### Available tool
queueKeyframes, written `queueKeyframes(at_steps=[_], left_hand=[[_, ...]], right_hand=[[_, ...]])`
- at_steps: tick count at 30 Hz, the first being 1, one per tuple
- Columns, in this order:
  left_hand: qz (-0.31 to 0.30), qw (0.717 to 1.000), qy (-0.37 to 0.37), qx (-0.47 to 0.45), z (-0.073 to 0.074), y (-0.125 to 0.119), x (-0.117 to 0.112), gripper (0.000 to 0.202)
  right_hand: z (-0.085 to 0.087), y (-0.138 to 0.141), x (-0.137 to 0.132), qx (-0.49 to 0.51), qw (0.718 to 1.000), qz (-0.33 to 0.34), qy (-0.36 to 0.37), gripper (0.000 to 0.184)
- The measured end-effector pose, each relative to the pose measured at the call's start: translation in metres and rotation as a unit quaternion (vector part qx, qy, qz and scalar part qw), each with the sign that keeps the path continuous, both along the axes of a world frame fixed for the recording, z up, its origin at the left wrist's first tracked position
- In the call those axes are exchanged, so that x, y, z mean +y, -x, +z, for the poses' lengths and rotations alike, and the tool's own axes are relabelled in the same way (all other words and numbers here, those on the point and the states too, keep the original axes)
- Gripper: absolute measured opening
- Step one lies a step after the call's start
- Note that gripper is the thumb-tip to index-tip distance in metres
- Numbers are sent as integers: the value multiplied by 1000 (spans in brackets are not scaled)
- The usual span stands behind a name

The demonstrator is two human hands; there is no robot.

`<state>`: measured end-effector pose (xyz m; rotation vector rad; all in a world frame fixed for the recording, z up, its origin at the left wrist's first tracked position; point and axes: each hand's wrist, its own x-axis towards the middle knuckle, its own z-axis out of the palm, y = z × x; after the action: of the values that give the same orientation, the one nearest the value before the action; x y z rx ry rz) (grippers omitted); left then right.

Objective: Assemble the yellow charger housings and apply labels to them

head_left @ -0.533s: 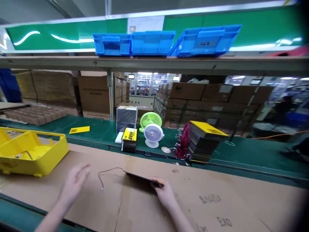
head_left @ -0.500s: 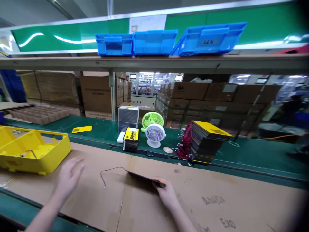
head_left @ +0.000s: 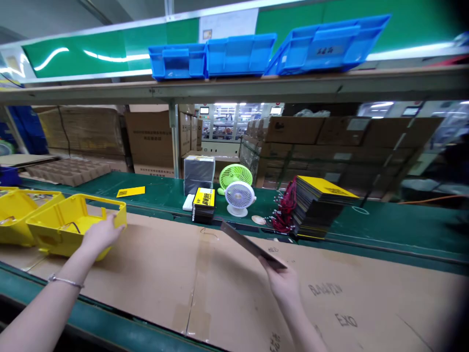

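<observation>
My right hand point(head_left: 282, 281) grips the near end of a thin dark flat panel point(head_left: 251, 247), which rises at a slant above the cardboard. My left hand point(head_left: 99, 233) reaches the front wall of an open yellow plastic case point(head_left: 47, 239), and its fingers lie against that wall. I cannot tell whether they grip it. A second yellow case point(head_left: 22, 227) sits just beyond, at the far left edge. A thin dark wire point(head_left: 207, 232) lies on the cardboard between my hands.
A cardboard sheet point(head_left: 146, 274) covers the green bench. Beyond it stand a tall stack of dark boards with a yellow top point(head_left: 322, 208), a red wire bundle point(head_left: 286, 210), a smaller stack point(head_left: 203, 204) and several fans. Blue bins point(head_left: 238, 56) line the shelf above.
My right hand has lifted the panel's far end off the cardboard and moved right. My left hand has moved from the cardboard to the yellow case, which sits slightly further right.
</observation>
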<state>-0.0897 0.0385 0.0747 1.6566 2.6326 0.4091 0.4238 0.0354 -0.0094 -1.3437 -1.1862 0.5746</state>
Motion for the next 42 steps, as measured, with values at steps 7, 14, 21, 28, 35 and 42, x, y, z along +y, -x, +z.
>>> queueKeyframes(at_steps=[7,14,21,28,35,42], left_hand=[[-347,923,76,-145,34,-119,-37,48],[-277,935,-47,-216,10,-121,5,74],[-310,820,-46,-479,-4,-173,27,44],[-370,766,-77,-520,-8,-221,20,37],[-364,757,-158,-519,-14,-251,12,41],[-371,778,-193,-468,-10,-251,9,31]], right_hand=[[66,3,-14,155,981,-33,-110,37],[99,-23,-20,142,975,114,-128,33],[138,-17,-29,26,965,261,11,38],[150,9,-20,-48,962,267,-6,32],[121,27,-1,-32,980,189,-53,35],[115,-9,1,-299,937,169,67,20]])
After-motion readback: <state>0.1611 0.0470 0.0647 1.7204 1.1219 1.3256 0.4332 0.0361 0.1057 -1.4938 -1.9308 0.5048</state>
